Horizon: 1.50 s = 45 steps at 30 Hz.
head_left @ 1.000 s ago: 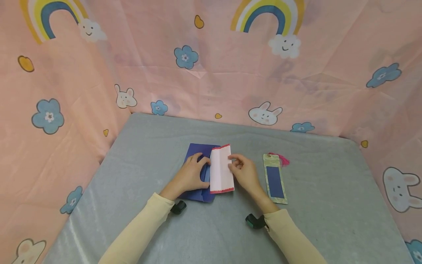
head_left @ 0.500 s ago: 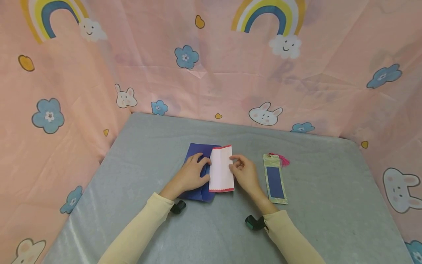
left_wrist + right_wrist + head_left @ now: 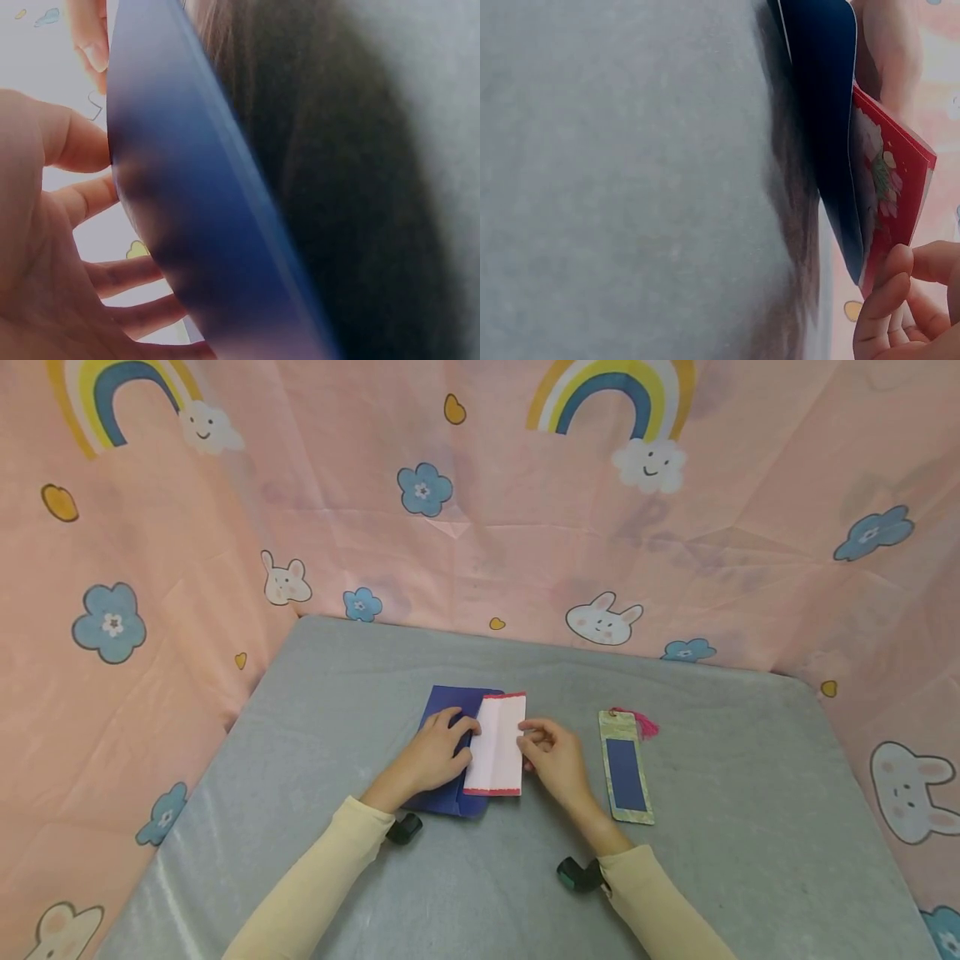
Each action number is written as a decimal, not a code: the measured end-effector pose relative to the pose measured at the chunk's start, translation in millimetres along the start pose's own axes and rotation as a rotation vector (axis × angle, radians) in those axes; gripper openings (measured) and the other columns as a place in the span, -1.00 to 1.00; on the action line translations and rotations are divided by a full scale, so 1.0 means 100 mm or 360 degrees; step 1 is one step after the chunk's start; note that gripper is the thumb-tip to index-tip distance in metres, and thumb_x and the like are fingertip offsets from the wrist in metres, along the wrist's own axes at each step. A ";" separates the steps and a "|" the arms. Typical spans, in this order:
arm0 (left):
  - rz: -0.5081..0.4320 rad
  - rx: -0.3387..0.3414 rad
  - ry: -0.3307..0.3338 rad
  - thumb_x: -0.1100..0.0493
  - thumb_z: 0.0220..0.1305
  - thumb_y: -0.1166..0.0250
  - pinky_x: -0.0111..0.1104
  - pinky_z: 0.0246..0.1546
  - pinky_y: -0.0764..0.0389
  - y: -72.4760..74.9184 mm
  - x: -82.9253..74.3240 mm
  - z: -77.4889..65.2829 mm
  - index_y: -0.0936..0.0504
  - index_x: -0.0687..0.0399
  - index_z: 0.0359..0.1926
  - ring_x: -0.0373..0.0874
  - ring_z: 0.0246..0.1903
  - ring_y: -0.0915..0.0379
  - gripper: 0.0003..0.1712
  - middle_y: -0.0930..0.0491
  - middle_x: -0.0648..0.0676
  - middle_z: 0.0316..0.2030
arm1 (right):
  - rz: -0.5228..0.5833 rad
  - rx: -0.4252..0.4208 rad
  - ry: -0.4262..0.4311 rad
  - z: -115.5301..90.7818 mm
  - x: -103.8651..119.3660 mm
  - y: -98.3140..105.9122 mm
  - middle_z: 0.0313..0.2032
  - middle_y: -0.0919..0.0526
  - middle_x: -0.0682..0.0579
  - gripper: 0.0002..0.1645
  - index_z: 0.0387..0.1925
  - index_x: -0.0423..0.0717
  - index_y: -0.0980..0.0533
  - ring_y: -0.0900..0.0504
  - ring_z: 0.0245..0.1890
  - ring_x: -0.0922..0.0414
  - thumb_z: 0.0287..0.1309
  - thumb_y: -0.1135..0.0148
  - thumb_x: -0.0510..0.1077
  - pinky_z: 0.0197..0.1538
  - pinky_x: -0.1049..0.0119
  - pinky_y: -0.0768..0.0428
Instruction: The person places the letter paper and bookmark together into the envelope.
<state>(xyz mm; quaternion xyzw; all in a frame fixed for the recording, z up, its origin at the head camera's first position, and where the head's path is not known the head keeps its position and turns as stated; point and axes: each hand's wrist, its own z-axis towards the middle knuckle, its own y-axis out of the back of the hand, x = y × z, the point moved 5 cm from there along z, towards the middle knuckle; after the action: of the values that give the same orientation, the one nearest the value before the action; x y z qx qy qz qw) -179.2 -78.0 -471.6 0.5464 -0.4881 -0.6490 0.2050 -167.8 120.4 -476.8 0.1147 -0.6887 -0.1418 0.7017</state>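
A dark blue paper envelope (image 3: pixel 446 697) lies at the middle of the table. My left hand (image 3: pixel 431 756) rests on it with fingers spread, and the thumb tip lies at the left edge of a folded card (image 3: pixel 498 743). In the left wrist view the fingertips (image 3: pixel 131 277) press against the blue paper. The card is pale pink inside with red ends, and overlaps the envelope's right side. Pinched by my right hand (image 3: pixel 557 760) at its right edge, it shows a red, flowered outer face in the right wrist view, beside the blue paper (image 3: pixel 825 97).
A green-bordered bookmark (image 3: pixel 626 777) with a dark blue panel and a pink tassel (image 3: pixel 645 724) lies to the right. Grey cloth covers the table (image 3: pixel 750 827). A pink patterned curtain (image 3: pixel 480 560) stands along the back and sides.
The card has shifted slightly left over the envelope and now lies more slanted. My right hand has followed it a little to the left, while the left hand stays almost in place.
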 end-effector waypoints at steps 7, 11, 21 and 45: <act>-0.0029 0.0009 0.0001 0.11 0.31 -0.10 0.16 0.33 -0.34 0.02 0.00 0.00 -0.51 -0.15 0.17 0.30 0.43 -0.13 -0.60 -0.23 0.27 0.44 | 0.0025 0.0018 -0.0027 -0.01 -0.05 -0.01 -0.45 -0.65 -0.19 -0.76 -0.10 -0.16 -0.64 -0.49 -0.66 0.22 0.17 -0.34 -0.26 -0.50 0.44 -0.53; -0.0024 0.0006 0.0000 0.09 0.30 -0.11 0.15 0.31 -0.36 0.03 0.01 -0.01 -0.51 -0.17 0.18 0.29 0.43 -0.14 -0.59 -0.25 0.26 0.43 | 0.0039 0.0031 -0.0035 -0.01 -0.05 -0.02 -0.45 -0.65 -0.16 -0.76 -0.09 -0.15 -0.63 -0.50 -0.66 0.21 0.17 -0.34 -0.26 -0.50 0.44 -0.53; -0.0048 0.0005 -0.0002 0.08 0.30 -0.11 0.14 0.30 -0.38 0.05 0.01 -0.02 -0.52 -0.20 0.19 0.26 0.42 -0.17 -0.57 -0.26 0.24 0.42 | 0.0062 0.0026 -0.0022 0.00 -0.03 -0.05 -0.46 -0.64 -0.13 -0.77 -0.10 -0.15 -0.63 -0.51 -0.65 0.12 0.18 -0.34 -0.25 -0.53 0.44 -0.50; -0.0024 -0.0038 -0.0007 0.03 0.32 -0.20 0.14 0.32 -0.37 0.06 0.06 -0.03 -0.50 -0.27 0.30 0.22 0.41 -0.23 -0.48 -0.29 0.21 0.42 | 0.0056 0.0036 0.0040 0.02 0.04 -0.15 -0.47 -0.65 -0.16 -0.79 -0.13 -0.17 -0.64 -0.52 -0.65 0.09 0.17 -0.33 -0.28 -0.53 0.40 -0.52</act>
<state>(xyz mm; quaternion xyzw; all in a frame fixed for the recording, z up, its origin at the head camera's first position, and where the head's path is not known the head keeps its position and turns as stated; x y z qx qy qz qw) -179.6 -86.9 -469.2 0.5463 -0.4766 -0.6574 0.2055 -170.2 104.9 -478.4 0.1121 -0.6834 -0.1203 0.7113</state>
